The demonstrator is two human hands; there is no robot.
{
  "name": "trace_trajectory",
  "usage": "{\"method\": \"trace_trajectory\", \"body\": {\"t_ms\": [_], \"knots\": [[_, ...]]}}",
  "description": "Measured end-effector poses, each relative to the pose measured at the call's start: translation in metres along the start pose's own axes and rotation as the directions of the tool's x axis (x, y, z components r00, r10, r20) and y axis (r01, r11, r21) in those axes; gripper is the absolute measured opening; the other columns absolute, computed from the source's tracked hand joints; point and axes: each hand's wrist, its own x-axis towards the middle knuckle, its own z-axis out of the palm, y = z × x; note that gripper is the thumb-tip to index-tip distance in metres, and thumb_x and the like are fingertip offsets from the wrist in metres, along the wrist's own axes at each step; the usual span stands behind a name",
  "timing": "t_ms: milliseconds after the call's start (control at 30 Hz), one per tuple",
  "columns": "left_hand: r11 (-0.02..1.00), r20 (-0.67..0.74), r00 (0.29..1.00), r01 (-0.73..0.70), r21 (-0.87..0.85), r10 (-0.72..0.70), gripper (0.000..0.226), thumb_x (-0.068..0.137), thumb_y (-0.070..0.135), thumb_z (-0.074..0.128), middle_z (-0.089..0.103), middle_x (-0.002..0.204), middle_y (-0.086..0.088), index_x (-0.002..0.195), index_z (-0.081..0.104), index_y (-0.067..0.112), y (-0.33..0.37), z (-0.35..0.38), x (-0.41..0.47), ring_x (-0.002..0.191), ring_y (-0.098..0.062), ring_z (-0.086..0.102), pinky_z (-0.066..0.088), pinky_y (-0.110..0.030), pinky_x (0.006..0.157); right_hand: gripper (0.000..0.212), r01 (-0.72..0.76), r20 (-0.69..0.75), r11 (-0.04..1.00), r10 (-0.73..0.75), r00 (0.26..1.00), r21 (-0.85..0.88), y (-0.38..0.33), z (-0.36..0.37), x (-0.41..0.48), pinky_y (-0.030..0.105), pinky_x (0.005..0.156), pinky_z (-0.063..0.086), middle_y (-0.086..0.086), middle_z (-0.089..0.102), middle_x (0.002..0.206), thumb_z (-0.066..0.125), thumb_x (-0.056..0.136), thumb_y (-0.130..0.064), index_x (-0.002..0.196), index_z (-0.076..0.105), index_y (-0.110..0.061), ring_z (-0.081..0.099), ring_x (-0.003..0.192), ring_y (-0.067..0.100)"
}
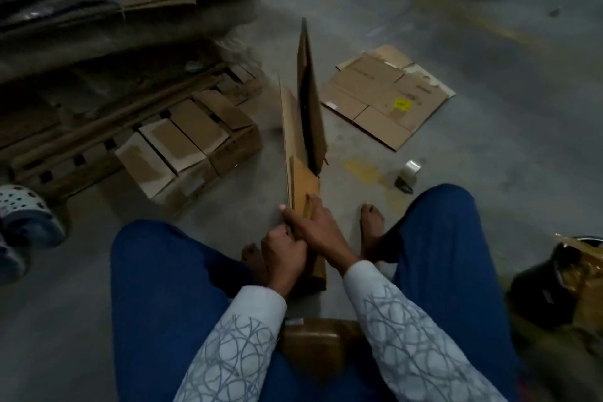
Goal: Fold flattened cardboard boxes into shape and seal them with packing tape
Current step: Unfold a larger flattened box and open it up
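Observation:
A flattened cardboard box [308, 114] stands on edge on the floor between my knees, seen almost edge-on, its panels slightly parted at the top. My left hand [283, 258] grips its near lower edge with curled fingers. My right hand [315, 225] lies over the near flap, fingers wrapped round the cardboard. A roll of clear packing tape [411, 170] sits on the floor to the right, with a small dark tool [404, 184] beside it.
Another flattened box with a yellow label [388, 95] lies on the floor ahead right. Stacks of flat cartons [189, 143] and cardboard sheets fill the left. A person's shoe [26, 209] is at far left. A dark bag [561, 281] sits at right. My bare feet flank the box.

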Motion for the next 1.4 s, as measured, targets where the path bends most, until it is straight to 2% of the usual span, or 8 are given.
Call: {"method": "trace_trajectory", "body": {"t_ms": [200,400,533,800,1000,1133,1267,1400], "knots": [[0.999,0.085,0.996,0.031,0.018,-0.032,0.018,0.08,0.023,0.065,0.072,0.081,0.002,0.094,0.076,0.02,-0.005,-0.006,0.005,0.08,-0.021,0.068,0.059,-0.044,0.078,0.091,-0.01,0.009,0.987,0.009,1.0,0.158,0.014,0.007,0.006,0.054,0.11,0.041,0.002,0.048,0.15,0.059,0.073,-0.081,0.148,0.04,-0.034,0.048,0.133,0.028],[0.999,0.11,0.993,0.032,0.04,-0.036,0.028,0.081,0.031,0.074,0.073,0.09,0.005,0.109,0.075,0.027,-0.008,0.0,0.011,0.087,-0.016,0.067,0.056,-0.033,0.076,0.061,0.011,0.014,0.94,-0.017,1.0,0.341,0.021,0.001,0.004,0.047,0.097,0.054,-0.009,0.05,0.134,0.06,0.094,-0.057,0.148,0.045,-0.034,0.053,0.125,0.017],[0.998,0.152,0.988,0.015,0.066,-0.025,0.017,0.081,0.032,0.074,0.072,0.083,0.008,0.098,0.075,0.03,-0.008,0.01,0.013,0.078,-0.011,0.065,0.047,-0.024,0.062,0.069,-0.005,0.011,0.953,0.002,1.0,0.304,0.035,-0.003,0.01,0.055,0.116,0.035,-0.003,0.039,0.156,0.053,0.087,-0.074,0.147,0.042,-0.042,0.036,0.143,0.022],[0.983,0.298,0.953,0.096,-0.155,-0.046,0.049,0.055,0.059,0.073,0.077,0.092,0.016,0.098,0.076,0.037,-0.013,0.041,0.019,0.091,-0.008,0.072,0.06,-0.042,0.087,0.064,-0.023,-0.02,0.925,0.034,0.999,0.379,0.053,-0.027,0.016,0.054,0.115,0.037,0.001,0.04,0.157,0.049,0.096,-0.063,0.152,0.039,-0.033,0.041,0.141,0.021],[0.851,0.371,0.922,0.28,-0.445,-0.109,0.058,0.064,0.03,0.093,0.078,0.104,-0.004,0.117,0.074,0.015,-0.011,0.066,0.02,0.094,-0.019,0.076,0.06,-0.044,0.09,0.074,-0.062,-0.043,0.851,0.099,0.994,0.522,0.065,-0.045,0.016,0.052,0.104,0.046,0.007,0.049,0.15,0.04,0.093,-0.072,0.149,0.042,-0.024,0.051,0.133,0.025],[0.716,0.513,0.84,0.466,-0.519,-0.176,0.06,0.078,0.018,0.085,0.072,0.115,-0.004,0.132,0.059,0.021,-0.01,0.073,0.019,0.09,-0.014,0.073,0.057,-0.038,0.072,0.076,-0.071,-0.039,0.882,0.1,0.994,0.465,0.068,-0.052,0.018,0.057,0.107,0.043,0.009,0.046,0.152,0.042,0.092,-0.074,0.149,0.041,-0.025,0.046,0.138,0.031],[0.695,0.635,0.747,0.563,-0.447,-0.197,0.073,0.077,0.029,0.085,0.07,0.125,-0.005,0.141,0.052,0.032,-0.018,0.075,0.022,0.116,-0.025,0.064,0.05,-0.049,0.097,0.055,-0.032,-0.072,0.925,0.064,0.995,0.379,0.073,-0.057,0.016,0.046,0.112,0.04,0.002,0.048,0.148,0.037,0.106,-0.051,0.15,0.04,-0.02,0.047,0.134,0.019],[0.603,0.676,0.697,0.652,-0.459,-0.24,0.061,0.071,0.018,0.073,0.068,0.107,-0.018,0.129,0.061,0.003,-0.027,0.082,0.03,0.097,-0.036,0.067,0.057,-0.051,0.088,0.046,0.013,-0.171,0.996,0.001,0.985,0.086,0.08,-0.063,0.02,0.036,0.1,0.042,-0.006,0.054,0.115,0.029,0.109,-0.045,0.136,0.051,-0.014,0.053,0.107,0.01]]}}
